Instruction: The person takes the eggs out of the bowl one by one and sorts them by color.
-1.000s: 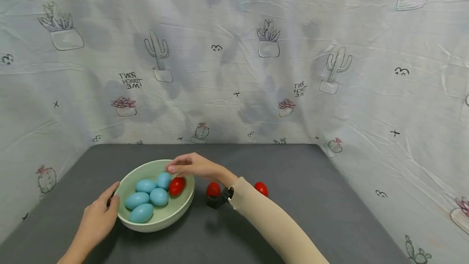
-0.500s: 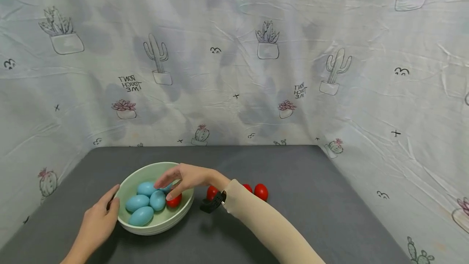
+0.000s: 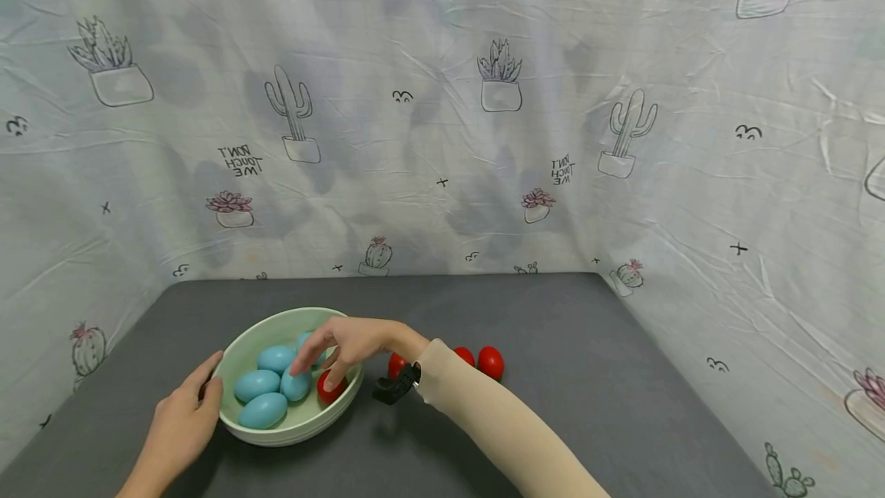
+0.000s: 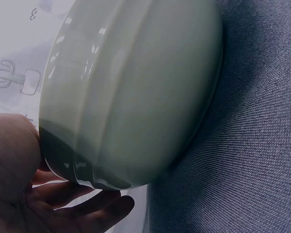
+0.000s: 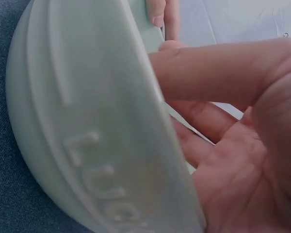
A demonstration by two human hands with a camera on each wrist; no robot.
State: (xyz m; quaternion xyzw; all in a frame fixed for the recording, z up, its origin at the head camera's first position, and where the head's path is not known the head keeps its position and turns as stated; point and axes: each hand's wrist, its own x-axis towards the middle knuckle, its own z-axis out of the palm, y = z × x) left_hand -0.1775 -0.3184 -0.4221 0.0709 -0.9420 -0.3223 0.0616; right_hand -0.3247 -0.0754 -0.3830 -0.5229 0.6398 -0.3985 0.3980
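A pale green bowl [image 3: 276,440] holds several light blue eggs [image 3: 256,386] and one red egg [image 3: 330,398]. My left hand [image 3: 181,410] holds the bowl's left side at the rim. In the left wrist view its fingers [image 4: 102,213] lie along the outside wall. My right hand [image 3: 356,340] reaches over the right rim into the bowl, fingers spread. Its thumb lies over the red egg, and the index fingertip is at a blue egg. In the right wrist view the bowl's wall [image 5: 102,87] hides the eggs and fingertips.
More red eggs [image 3: 491,363] lie on the dark grey table [image 3: 588,421] right of the bowl, partly behind my right wrist and sleeve [image 3: 477,413]. A whitish cloth [image 3: 442,137] printed with cacti hangs behind and at both sides.
My right hand has come down from above the bowl's far right side onto the eggs, its thumb now over the red egg. The left hand stays at the rim.
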